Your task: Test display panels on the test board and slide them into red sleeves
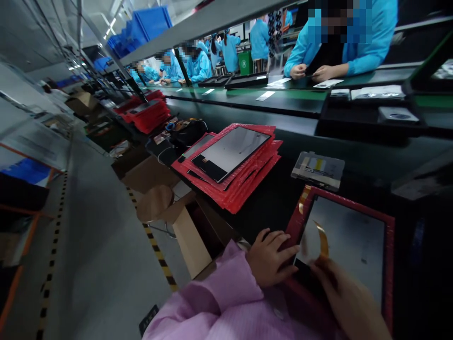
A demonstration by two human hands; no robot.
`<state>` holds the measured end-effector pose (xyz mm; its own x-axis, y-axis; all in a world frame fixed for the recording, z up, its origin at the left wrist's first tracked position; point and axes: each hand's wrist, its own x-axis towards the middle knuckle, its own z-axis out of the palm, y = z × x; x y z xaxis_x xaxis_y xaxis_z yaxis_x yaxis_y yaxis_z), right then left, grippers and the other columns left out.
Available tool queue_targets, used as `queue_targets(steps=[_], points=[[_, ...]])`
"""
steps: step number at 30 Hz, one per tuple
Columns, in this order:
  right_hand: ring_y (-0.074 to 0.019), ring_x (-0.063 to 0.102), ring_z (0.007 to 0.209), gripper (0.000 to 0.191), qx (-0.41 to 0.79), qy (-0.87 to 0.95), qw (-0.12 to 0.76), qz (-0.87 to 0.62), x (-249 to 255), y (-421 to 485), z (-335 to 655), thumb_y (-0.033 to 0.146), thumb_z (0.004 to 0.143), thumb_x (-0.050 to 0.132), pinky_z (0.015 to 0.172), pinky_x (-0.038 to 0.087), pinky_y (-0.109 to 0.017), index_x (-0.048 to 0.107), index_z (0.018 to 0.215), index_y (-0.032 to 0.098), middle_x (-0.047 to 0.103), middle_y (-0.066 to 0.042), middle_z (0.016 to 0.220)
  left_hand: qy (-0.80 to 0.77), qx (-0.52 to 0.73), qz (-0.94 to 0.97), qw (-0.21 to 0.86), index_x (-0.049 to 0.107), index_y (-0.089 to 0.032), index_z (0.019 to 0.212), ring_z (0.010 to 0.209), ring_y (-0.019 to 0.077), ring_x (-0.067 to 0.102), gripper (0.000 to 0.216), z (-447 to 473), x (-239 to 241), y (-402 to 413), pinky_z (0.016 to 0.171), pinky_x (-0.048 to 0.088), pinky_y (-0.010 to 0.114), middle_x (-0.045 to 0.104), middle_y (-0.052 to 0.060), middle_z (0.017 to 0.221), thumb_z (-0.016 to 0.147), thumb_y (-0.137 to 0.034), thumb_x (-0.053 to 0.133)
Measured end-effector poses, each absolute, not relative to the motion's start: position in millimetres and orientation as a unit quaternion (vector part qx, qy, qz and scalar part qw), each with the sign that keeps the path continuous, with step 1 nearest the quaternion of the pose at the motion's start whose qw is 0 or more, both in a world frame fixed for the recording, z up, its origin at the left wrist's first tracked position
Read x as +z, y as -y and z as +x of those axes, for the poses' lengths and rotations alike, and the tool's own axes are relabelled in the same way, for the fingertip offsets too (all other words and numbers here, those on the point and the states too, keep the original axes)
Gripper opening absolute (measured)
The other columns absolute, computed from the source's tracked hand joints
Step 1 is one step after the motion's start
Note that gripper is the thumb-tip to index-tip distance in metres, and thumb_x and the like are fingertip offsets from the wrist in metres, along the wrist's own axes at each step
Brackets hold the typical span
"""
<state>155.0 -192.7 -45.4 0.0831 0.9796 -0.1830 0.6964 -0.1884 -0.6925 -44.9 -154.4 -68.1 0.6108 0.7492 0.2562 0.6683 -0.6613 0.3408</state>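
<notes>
A flat display panel (pixel 357 236) lies on a red bubble-wrap sheet (pixel 389 264) in front of me. My left hand (pixel 271 259) rests open, fingers spread, along the panel's left edge. My right hand (pixel 345 288) is over the panel's lower part, thumb and fingers pinched on the lower end of a curved amber strip (pixel 322 238). The strip's free end points up and left. Whether it is tape or a flex cable I cannot tell. More amber strip pieces (pixel 303 200) sit at the sheet's upper left corner. My right fingertips are partly hidden and blurred.
Left of the panel is a stack of red bubble-wrap sheets (pixel 244 184) with display panels (pixel 233 146) among them. A clear plastic case (pixel 318 167) lies beyond my panel. Cardboard boxes (pixel 191 241) and a stool (pixel 155 202) stand by the bench. A co-worker (pixel 371 42) sits across the conveyor (pixel 290 101).
</notes>
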Motion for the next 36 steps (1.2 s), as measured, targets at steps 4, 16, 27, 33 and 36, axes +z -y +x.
queue_targets(steps=[4,16,27,33,36], points=[[-0.026,0.066,0.077,0.044,0.303,0.601,0.255,-0.694,-30,187,146,0.06,0.085,0.038,0.069,0.053,-0.042,0.062,0.09,0.023,0.068,-0.006,0.089,-0.407,0.229,0.855,0.225,0.052,-0.031,0.134,0.131,0.0235,0.045,0.051,-45,-62,153,0.115,0.029,0.051,0.053,0.006,0.139,0.092,-0.056,0.041],[-0.0296,0.057,0.106,0.063,0.191,0.472,0.255,-0.822,-25,232,212,0.058,0.088,0.038,0.097,0.046,-0.049,0.054,0.126,0.01,0.058,-0.013,0.113,-0.526,0.342,0.676,0.387,0.053,-0.023,0.129,0.131,0.021,0.044,0.044,-46,-29,155,0.113,0.037,0.043,0.049,0.009,0.138,0.091,-0.046,0.048],[-0.0214,0.062,0.093,0.018,0.191,0.37,0.15,-0.897,-21,212,186,0.019,0.097,0.041,0.074,0.044,-0.031,0.058,0.101,0.015,0.062,-0.006,0.1,-0.423,0.109,0.899,-0.034,0.063,-0.027,0.125,0.123,0.0292,0.052,0.036,-23,-37,162,0.099,0.049,0.055,0.058,0.012,0.128,0.092,-0.031,0.048],[-0.0207,0.06,0.082,0.013,0.174,0.375,0.168,-0.895,-27,209,190,0.016,0.093,0.046,0.059,0.032,-0.028,0.054,0.082,0.014,0.059,-0.006,0.089,-0.401,0.114,0.906,-0.079,0.067,-0.026,0.119,0.131,0.036,0.042,0.033,-21,-32,159,0.098,0.048,0.058,0.044,0.017,0.14,0.09,-0.033,0.053],[-0.0189,0.058,0.08,0.013,0.172,0.383,0.208,-0.884,-33,208,194,0.013,0.09,0.048,0.064,0.035,-0.028,0.05,0.077,0.015,0.058,-0.005,0.084,-0.386,0.107,0.912,-0.084,0.067,-0.027,0.119,0.133,0.0367,0.04,0.034,-19,-31,156,0.098,0.047,0.06,0.041,0.017,0.142,0.09,-0.034,0.052]])
